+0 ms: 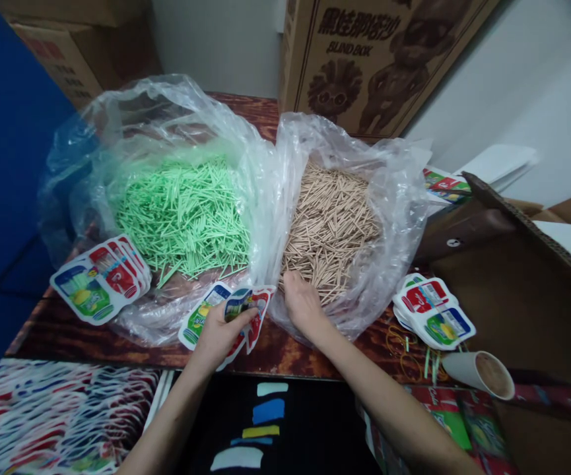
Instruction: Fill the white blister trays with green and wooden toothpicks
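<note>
My left hand [220, 335] is closed on a printed card pack [261, 310] in red, blue and green, its thumb pressing on the front. Another part of the pack, or a second one, juts out to the left of the fingers. My right hand [305, 309] reaches into the near left edge of a heap of short brown sticks [335, 224]. Its fingers are drawn together, and what they pinch is hidden. Left of that heap lies a pile of light green sticks [186, 218]. Each heap rests in an opened clear plastic bag [265, 191].
Overlapping printed packs [101, 277] lie at the left, with more packs [434, 310] at the right. Rubber bands [408, 363], a tipped paper cup [478, 373] and an open carton [527, 284] are at the right. A large cardboard box [364, 72] stands behind. Many packs [57, 409] fill the lower left.
</note>
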A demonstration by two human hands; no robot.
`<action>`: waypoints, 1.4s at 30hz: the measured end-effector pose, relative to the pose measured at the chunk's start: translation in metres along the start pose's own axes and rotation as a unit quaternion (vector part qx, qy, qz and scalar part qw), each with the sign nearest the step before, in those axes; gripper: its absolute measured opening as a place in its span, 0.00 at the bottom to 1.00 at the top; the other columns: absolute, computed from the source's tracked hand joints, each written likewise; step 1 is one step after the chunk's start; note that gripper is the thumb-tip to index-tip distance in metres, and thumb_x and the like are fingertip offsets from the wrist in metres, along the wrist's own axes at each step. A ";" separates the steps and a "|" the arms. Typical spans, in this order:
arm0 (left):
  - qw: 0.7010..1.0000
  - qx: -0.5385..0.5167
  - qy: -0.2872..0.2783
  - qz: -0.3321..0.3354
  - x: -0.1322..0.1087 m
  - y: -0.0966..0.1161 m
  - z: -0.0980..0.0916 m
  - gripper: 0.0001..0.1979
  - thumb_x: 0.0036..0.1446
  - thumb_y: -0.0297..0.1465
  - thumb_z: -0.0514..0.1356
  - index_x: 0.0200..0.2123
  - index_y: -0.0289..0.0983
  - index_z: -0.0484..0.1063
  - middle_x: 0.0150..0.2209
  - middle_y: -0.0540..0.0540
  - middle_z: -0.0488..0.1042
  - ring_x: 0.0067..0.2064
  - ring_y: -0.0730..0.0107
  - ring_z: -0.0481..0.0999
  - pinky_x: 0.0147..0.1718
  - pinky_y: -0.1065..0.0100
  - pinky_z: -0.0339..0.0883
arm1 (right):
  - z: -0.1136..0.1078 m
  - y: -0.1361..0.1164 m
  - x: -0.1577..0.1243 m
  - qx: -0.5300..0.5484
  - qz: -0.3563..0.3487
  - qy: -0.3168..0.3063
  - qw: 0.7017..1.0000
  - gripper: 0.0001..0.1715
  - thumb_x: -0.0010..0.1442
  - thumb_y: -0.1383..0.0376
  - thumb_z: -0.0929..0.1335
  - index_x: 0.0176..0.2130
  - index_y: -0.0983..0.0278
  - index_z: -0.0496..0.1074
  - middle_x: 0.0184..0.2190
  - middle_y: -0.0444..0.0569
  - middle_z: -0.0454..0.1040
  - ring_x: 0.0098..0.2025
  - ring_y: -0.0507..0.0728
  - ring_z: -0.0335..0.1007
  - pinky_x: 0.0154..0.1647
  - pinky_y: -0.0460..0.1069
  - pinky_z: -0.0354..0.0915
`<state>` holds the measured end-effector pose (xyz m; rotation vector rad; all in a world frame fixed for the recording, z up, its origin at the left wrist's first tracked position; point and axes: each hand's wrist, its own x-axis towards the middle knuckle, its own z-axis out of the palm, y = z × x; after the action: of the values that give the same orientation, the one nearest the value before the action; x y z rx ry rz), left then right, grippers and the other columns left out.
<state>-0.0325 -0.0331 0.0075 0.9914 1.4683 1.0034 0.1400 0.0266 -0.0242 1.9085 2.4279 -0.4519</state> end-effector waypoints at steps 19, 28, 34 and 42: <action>0.994 0.054 -0.057 0.081 -0.002 -0.014 0.010 0.09 0.51 0.35 0.63 0.33 0.36 0.76 0.32 0.47 0.79 0.34 0.65 0.76 0.34 0.68 0.69 | -0.064 0.019 -0.021 0.849 0.018 -0.063 0.524 0.04 0.57 0.64 0.70 0.33 0.62 0.70 0.26 0.40 0.73 0.32 0.51 0.74 0.47 0.52 0.69; 0.995 0.047 -0.069 0.063 -0.004 -0.017 0.014 0.08 0.51 0.35 0.63 0.33 0.36 0.76 0.31 0.49 0.78 0.34 0.66 0.75 0.35 0.69 0.67 | -0.064 -0.021 -0.029 0.833 0.002 -0.054 0.550 0.08 0.58 0.60 0.69 0.32 0.63 0.72 0.31 0.48 0.79 0.40 0.57 0.76 0.50 0.55 0.67; 0.996 0.023 -0.060 0.064 -0.004 -0.019 0.013 0.09 0.52 0.36 0.62 0.33 0.35 0.76 0.30 0.50 0.77 0.32 0.68 0.73 0.33 0.71 0.67 | -0.061 -0.018 -0.042 0.770 0.014 -0.095 0.630 0.11 0.55 0.61 0.71 0.37 0.65 0.75 0.37 0.49 0.79 0.37 0.55 0.74 0.42 0.49 0.68; 0.998 -0.029 -0.012 0.062 -0.004 -0.018 0.008 0.09 0.52 0.36 0.62 0.30 0.35 0.75 0.30 0.50 0.77 0.30 0.70 0.72 0.30 0.72 0.66 | -0.057 -0.020 -0.047 0.773 -0.006 -0.060 0.632 0.08 0.56 0.61 0.71 0.32 0.63 0.71 0.44 0.50 0.78 0.44 0.56 0.73 0.48 0.52 0.67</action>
<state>-0.0252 -0.0414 -0.0094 1.0595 1.3638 1.1134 0.1419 -0.0086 0.0434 1.6819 1.6912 -3.2236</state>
